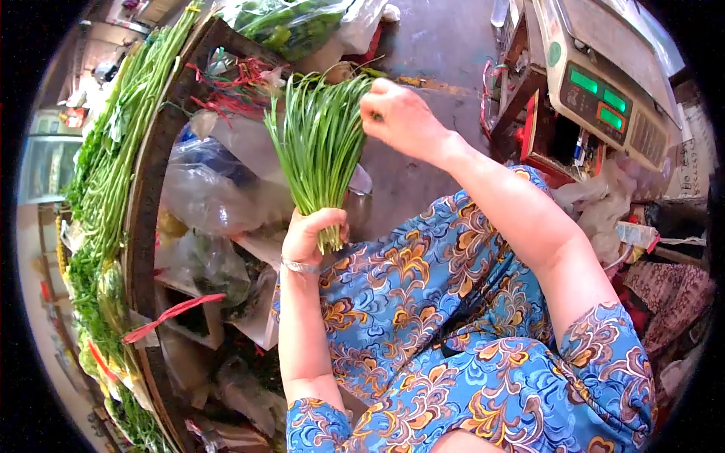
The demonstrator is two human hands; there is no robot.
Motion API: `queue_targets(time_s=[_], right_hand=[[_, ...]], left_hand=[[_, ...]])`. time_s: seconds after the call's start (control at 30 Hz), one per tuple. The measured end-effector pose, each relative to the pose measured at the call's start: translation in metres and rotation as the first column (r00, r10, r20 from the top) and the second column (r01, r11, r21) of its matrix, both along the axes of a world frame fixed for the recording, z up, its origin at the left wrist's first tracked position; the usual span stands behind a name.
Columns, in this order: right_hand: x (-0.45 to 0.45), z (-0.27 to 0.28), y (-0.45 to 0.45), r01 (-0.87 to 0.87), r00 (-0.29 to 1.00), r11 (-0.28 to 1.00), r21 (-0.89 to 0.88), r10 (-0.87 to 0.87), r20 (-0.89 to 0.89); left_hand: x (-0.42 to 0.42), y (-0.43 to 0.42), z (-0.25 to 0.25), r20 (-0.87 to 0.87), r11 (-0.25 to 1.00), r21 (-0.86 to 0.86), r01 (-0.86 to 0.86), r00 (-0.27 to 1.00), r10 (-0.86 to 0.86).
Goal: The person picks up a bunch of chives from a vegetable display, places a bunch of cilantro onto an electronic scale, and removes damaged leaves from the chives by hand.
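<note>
A full bunch of garlic chives (321, 143) stands upright in front of me, its green leaves fanning out at the top. My left hand (310, 232) is wrapped around the pale cut stems near the bottom. At the upper right edge of the leaves, my right hand (404, 117) has its fingers curled shut. A bit of dark green shows between those fingers, looking like chive leaf, though most of it is hidden.
Long green beans (143, 143) and leafy greens lie along a raised shelf at left. Red ties (238, 83) and plastic bags (204, 181) hang beside it. A digital scale (604, 98) stands at upper right above an open drawer. Bagged greens (287, 26) sit at the top.
</note>
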State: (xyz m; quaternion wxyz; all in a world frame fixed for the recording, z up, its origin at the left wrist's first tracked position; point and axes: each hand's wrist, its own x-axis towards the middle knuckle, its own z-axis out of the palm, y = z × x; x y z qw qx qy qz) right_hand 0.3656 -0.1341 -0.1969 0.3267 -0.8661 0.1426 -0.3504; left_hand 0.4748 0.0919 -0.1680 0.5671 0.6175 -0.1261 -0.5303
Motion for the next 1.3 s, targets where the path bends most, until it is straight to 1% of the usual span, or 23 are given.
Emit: queue_targets(time_s=[0.07, 0.1, 0.13, 0.17, 0.2, 0.23, 0.27, 0.33, 0.37, 0.4, 0.47, 0.6, 0.63, 0.67, 0.77, 0.8, 0.87, 0.9, 0.97, 1.13, 1.2, 1.27, 1.3], right_hand=[[0.004, -0.003, -0.014, 0.046, 0.992, 0.994, 0.098, -0.056, 0.109], [0.003, -0.002, -0.018, 0.081, 0.975, 0.975, 0.205, -0.120, 0.185], [0.001, -0.005, -0.024, 0.108, 0.969, 0.966, 0.237, -0.156, 0.191], [-0.002, -0.002, -0.024, 0.013, 0.983, 0.890, 0.455, -0.094, 0.157], [-0.005, 0.005, -0.024, -0.072, 0.990, 0.757, 0.650, -0.026, 0.139], [-0.010, 0.013, -0.022, -0.066, 0.998, 0.704, 0.707, 0.041, 0.052], [-0.009, 0.011, -0.017, -0.068, 0.998, 0.701, 0.710, 0.042, 0.055], [-0.006, 0.003, -0.010, -0.125, 0.970, 0.622, 0.773, 0.239, -0.035], [-0.002, -0.003, -0.004, -0.154, 0.960, 0.643, 0.750, 0.277, -0.040], [0.001, -0.006, 0.002, -0.203, 0.944, 0.621, 0.757, 0.330, -0.017], [0.008, -0.010, 0.012, -0.209, 0.916, 0.607, 0.767, 0.396, -0.064], [0.012, -0.010, 0.029, -0.349, 0.858, 0.635, 0.690, 0.512, -0.037], [0.010, -0.008, 0.033, -0.343, 0.840, 0.626, 0.700, 0.538, -0.069], [0.010, -0.007, 0.036, -0.401, 0.832, 0.650, 0.645, 0.553, -0.040], [0.007, -0.004, 0.043, -0.390, 0.815, 0.666, 0.636, 0.571, -0.098], [0.007, -0.004, 0.042, -0.392, 0.814, 0.723, 0.568, 0.561, -0.151], [0.007, -0.003, 0.041, -0.356, 0.807, 0.645, 0.677, 0.577, -0.126], [0.007, -0.006, 0.040, -0.360, 0.807, 0.650, 0.669, 0.576, -0.126], [0.009, -0.011, 0.039, -0.385, 0.837, 0.771, 0.507, 0.523, -0.160], [0.010, -0.005, 0.038, -0.316, 0.857, 0.854, 0.414, 0.444, -0.260], [0.012, -0.002, 0.034, -0.189, 0.891, 0.793, 0.579, 0.386, -0.238], [0.009, 0.001, 0.024, -0.119, 0.915, 0.763, 0.635, 0.333, -0.229], [0.008, -0.001, 0.021, -0.124, 0.944, 0.776, 0.618, 0.285, -0.169]], left_hand=[[0.002, 0.003, -0.002, -0.109, 0.999, -0.046, -0.016, 0.994, 0.011], [0.006, 0.005, -0.005, -0.178, 0.998, -0.048, -0.037, 0.984, 0.027], [0.010, 0.008, -0.009, -0.244, 0.997, -0.048, -0.059, 0.969, 0.045], [0.008, 0.007, -0.005, -0.241, 0.993, -0.090, -0.078, 0.969, 0.055], [0.009, 0.008, -0.007, -0.252, 0.985, -0.149, -0.092, 0.966, 0.052], [0.014, 0.009, -0.009, -0.331, 0.970, -0.219, -0.101, 0.943, 0.024], [0.017, 0.009, -0.009, -0.406, 0.950, -0.289, -0.115, 0.914, -0.013], [0.019, 0.007, -0.008, -0.401, 0.941, -0.322, -0.101, 0.915, -0.039], [0.020, 0.007, -0.008, -0.397, 0.929, -0.359, -0.090, 0.915, -0.065], [0.020, 0.006, -0.008, -0.397, 0.930, -0.357, -0.087, 0.915, -0.067], [0.018, 0.007, -0.009, -0.386, 0.930, -0.356, -0.095, 0.921, -0.054], [0.015, 0.007, -0.012, -0.389, 0.927, -0.362, -0.095, 0.920, -0.057], [0.015, 0.007, -0.011, -0.386, 0.926, -0.367, -0.088, 0.920, -0.066], [0.014, 0.007, -0.010, -0.384, 0.925, -0.372, -0.081, 0.921, -0.074], [0.014, 0.008, -0.012, -0.375, 0.925, -0.372, -0.081, 0.924, -0.070], [0.012, 0.007, -0.009, -0.359, 0.923, -0.377, -0.076, 0.931, -0.070], [0.013, 0.008, -0.010, -0.352, 0.920, -0.388, -0.055, 0.931, -0.093], [0.014, 0.009, -0.010, -0.349, 0.925, -0.375, -0.062, 0.934, -0.079], [0.012, 0.008, -0.008, -0.333, 0.928, -0.367, -0.068, 0.941, -0.063], [0.010, 0.008, -0.006, -0.329, 0.943, -0.323, -0.080, 0.944, -0.033], [0.007, 0.008, -0.007, -0.310, 0.951, -0.292, -0.105, 0.951, 0.010], [0.008, 0.009, -0.005, -0.260, 0.951, -0.294, -0.098, 0.966, 0.019], [0.009, 0.008, -0.004, -0.231, 0.952, -0.296, -0.079, 0.973, 0.009]])
